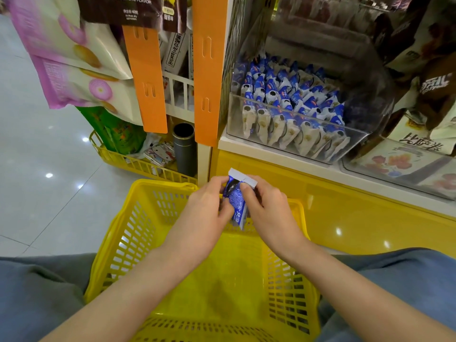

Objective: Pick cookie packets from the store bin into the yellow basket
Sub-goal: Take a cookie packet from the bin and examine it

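Observation:
A blue and white cookie packet (237,198) is held between both hands above the far rim of the yellow basket (138,233). My left hand (209,206) pinches its left edge and my right hand (265,206) grips its right side. The basket sits between my knees and its floor shows no packets. Up on the shelf to the right stands a clear store bin (357,141) with several rows of the same blue and white cookie packets (291,104).
Orange display strips (209,70) hang left of the bin, with large snack bags (74,58) further left. A second yellow basket (138,164) on the floor holds a dark cylinder (185,149) and other goods. A yellow shelf base (345,211) runs behind the basket.

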The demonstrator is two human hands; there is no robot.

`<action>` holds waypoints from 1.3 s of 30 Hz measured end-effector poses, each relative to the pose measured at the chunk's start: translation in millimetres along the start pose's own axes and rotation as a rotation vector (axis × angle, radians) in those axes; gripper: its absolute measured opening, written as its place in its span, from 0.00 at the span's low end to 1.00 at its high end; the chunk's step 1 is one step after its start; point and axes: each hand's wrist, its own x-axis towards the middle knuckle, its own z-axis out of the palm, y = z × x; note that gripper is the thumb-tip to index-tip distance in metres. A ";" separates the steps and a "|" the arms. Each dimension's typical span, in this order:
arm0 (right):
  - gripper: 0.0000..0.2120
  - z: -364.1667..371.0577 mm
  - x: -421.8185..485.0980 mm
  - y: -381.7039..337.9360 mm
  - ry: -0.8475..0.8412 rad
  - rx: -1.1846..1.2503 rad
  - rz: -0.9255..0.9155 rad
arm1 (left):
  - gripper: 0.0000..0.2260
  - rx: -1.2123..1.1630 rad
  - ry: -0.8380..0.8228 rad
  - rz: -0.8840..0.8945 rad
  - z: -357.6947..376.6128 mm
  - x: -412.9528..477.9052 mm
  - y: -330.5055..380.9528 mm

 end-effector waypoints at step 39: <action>0.07 -72.9 115.2 -44.4 0.218 0.053 -0.117 | 0.06 -0.786 0.037 -0.222 -35.5 43.8 19.9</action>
